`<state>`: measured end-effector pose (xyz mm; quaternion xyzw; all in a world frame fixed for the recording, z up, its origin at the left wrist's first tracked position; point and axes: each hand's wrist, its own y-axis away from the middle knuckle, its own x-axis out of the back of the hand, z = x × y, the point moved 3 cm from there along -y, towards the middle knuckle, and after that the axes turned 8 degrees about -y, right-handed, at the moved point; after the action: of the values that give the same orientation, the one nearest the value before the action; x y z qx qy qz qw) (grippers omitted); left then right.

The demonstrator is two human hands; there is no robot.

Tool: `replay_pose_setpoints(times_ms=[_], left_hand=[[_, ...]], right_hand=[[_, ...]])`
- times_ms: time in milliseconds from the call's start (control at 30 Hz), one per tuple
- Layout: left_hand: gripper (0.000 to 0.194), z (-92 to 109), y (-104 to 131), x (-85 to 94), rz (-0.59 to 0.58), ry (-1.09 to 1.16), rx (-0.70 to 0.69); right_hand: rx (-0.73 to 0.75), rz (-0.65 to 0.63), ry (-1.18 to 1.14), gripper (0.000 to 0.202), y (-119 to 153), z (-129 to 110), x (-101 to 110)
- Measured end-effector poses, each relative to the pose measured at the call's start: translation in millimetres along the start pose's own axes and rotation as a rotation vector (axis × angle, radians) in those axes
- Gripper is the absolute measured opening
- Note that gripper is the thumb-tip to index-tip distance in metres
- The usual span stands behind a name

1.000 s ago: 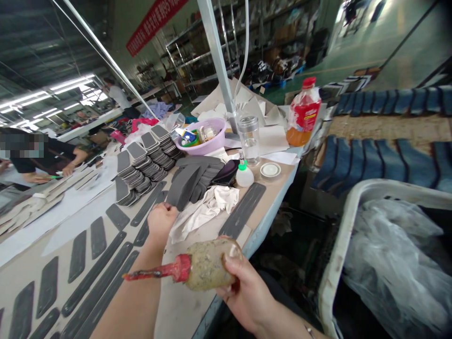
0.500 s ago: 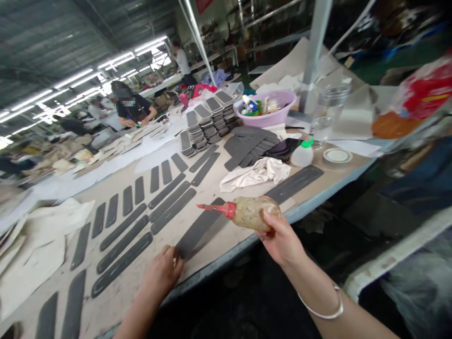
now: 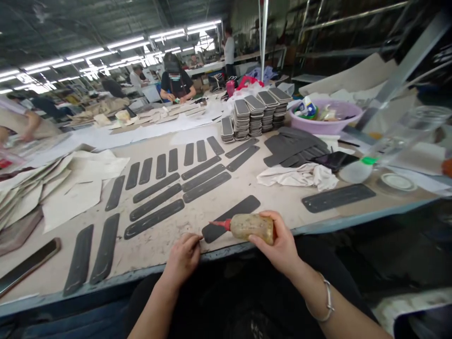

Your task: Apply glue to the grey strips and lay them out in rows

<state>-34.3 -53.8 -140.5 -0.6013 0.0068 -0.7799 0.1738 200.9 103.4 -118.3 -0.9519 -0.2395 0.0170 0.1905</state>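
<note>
My right hand is wrapped round a yellowish, stained glue bottle, tipped on its side with its red nozzle pointing left. The nozzle is over a dark grey strip with rounded ends; I cannot tell whether it touches. My left hand rests at the table edge, fingers curled and closed at the near left end of that strip. Left of it lie several more dark strips in rows, some with shiny streaks. Another strip lies to the right.
A white cloth, dark pieces, a purple basin, a green-capped bottle and a round lid are at the right. Stacked panels stand behind. Pale sheets and a phone lie left. A co-worker works beyond.
The view has swung left and levelled. The strip under the nozzle lies flatter on the table near the edge. My right hand has tilted the bottle, its nozzle now lower over the strip.
</note>
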Motion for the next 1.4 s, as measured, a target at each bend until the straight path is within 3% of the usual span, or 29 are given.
replay_pose_setpoints(times_ms=[200, 333, 633, 833, 1200, 1400], left_hand=[[0.027, 3.6, 0.3, 2.4, -0.068, -0.067, -0.069], [0.032, 7.8, -5.2, -2.1, -0.146, -0.094, -0.056], [0.033, 9.0, -7.6, -2.1, -0.17, -0.086, -0.046], [0.032, 5.6, -7.4, -4.0, -0.162, -0.082, -0.059], [0.033, -0.5, -8.7, -9.0, -0.105, -0.073, -0.083], [0.034, -3.6, -7.8, -11.6, -0.115, -0.08, -0.079]], right_hand=[[0.254, -0.149, 0.271, 0.047, 3.5, -6.3, -20.4], [0.246, -0.203, 0.313, 0.049, 8.7, 1.5, -30.5], [0.191, -0.228, 0.318, 0.048, 9.1, 3.9, -33.1], [0.162, -0.134, 0.383, 0.045, 5.4, 5.0, -13.5], [0.107, 0.161, 0.619, 0.038, -11.1, 11.6, 29.4], [0.112, 0.25, 0.721, 0.038, -15.7, 11.1, 41.2]])
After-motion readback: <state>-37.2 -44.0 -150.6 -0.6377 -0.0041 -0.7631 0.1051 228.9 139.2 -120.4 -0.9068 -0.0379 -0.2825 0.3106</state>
